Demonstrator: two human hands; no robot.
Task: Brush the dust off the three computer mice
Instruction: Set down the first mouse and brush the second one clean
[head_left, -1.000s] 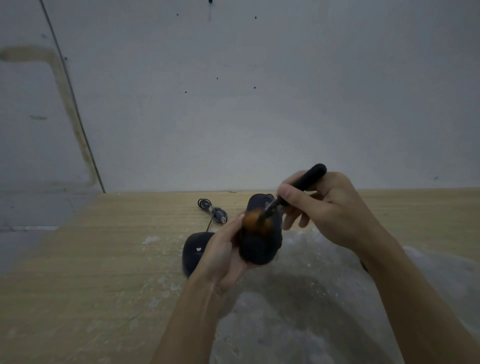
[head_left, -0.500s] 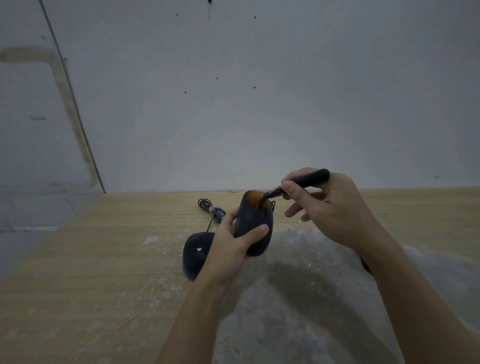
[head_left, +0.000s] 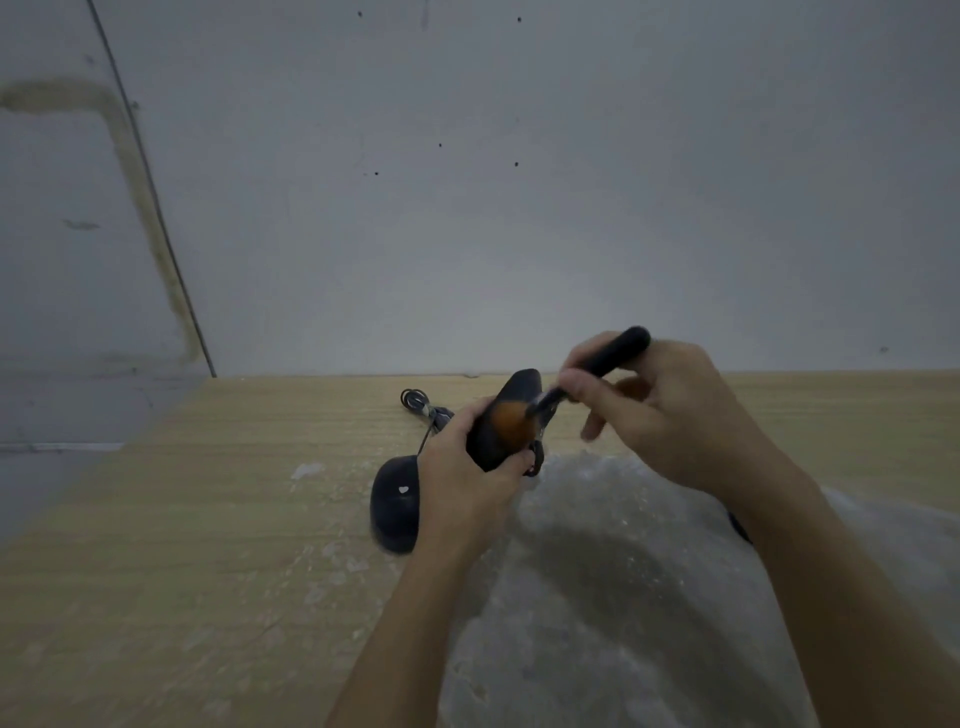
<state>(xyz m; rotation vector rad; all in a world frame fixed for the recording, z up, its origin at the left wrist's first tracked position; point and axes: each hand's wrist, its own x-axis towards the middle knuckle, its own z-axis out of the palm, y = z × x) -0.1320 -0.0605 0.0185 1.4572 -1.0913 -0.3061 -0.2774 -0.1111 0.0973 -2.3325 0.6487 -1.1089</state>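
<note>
Left hand (head_left: 462, 483) grips mouse (head_left: 501, 421) by sides; right hand (head_left: 670, 410) pinches brush (head_left: 576, 384), bristles on shell. Mouse probably light, rigid, smooth: hold firmly.

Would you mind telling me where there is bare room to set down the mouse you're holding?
The wooden tabletop left of the resting mouse is bare. It is crowded around the coiled cable and beneath both hands, where crumpled plastic wrap covers the right side.
</note>
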